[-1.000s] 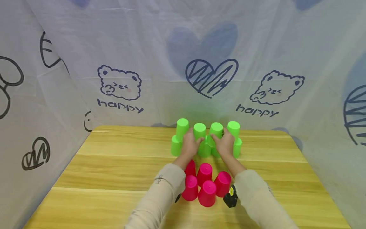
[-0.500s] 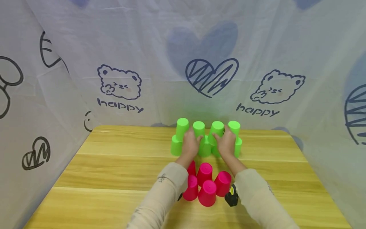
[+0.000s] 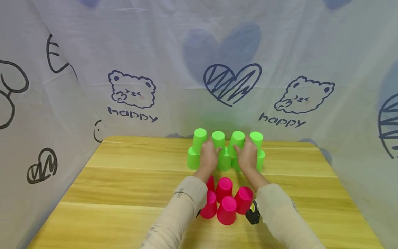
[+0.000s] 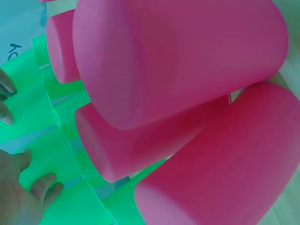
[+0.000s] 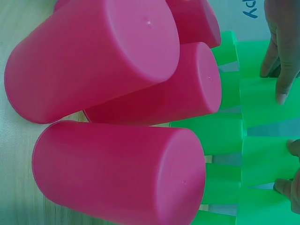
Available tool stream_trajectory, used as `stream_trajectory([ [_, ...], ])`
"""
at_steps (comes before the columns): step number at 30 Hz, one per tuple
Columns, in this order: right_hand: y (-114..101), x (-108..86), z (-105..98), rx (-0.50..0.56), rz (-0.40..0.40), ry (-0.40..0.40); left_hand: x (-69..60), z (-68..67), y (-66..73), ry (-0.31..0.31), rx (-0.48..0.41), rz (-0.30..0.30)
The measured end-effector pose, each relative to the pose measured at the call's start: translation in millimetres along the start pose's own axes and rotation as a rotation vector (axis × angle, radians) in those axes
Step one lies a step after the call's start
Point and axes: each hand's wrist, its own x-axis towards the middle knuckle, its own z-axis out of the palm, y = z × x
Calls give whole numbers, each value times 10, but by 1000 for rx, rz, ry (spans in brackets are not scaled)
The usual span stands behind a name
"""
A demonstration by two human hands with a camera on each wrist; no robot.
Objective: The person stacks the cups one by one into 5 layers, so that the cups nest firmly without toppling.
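In the head view, the left hand (image 3: 209,158) held the second upper green cup (image 3: 218,137) between thumb and fingers, the right hand (image 3: 248,157) the third upper cup (image 3: 237,139), above the lower green row (image 3: 225,162); an uneven push risked toppling neighbours. In the left wrist view, pink cups (image 4: 187,56) hid lower green parts. The right wrist view cut off both hands.

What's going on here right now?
A person's left hand pinches an upside-down, tapered, plastic-looking green cup; the right hand pinches a matching cup beside it. Both are in the middle of the upper row, above a lower green row. Closer in, upside-down, tapered, plastic-looking pink cups stand on the wood-grain table.
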Motion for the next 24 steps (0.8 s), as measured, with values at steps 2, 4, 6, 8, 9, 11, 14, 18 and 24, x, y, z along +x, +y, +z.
stream_trajectory([
  [2, 6, 5, -4, 1, -19, 7, 5, 10, 15, 3, 9, -2],
  [4, 6, 9, -7, -4, -35, 5, 10, 19, 25, 6, 19, -12],
  [6, 5, 12, -7, -10, -44, 3, 17, 27, 32, 8, 31, -19],
  [8, 3, 13, -9, -19, -44, 0, 24, 34, 38, 7, 38, -24],
  [9, 3, 15, -10, -24, -40, -2, 26, 36, 42, 5, 40, -26],
  [11, 4, 14, -7, -27, -33, -3, 31, 37, 41, -2, 43, -25],
  [14, 9, 16, -1, -35, -31, -9, 39, 30, 37, -9, 48, -21],
  [18, 14, 13, -8, -46, -45, -17, 57, 16, 26, -6, 67, -2],
  [24, 38, -17, -65, -75, -87, -45, 42, -3, 6, -17, 69, 21],
])
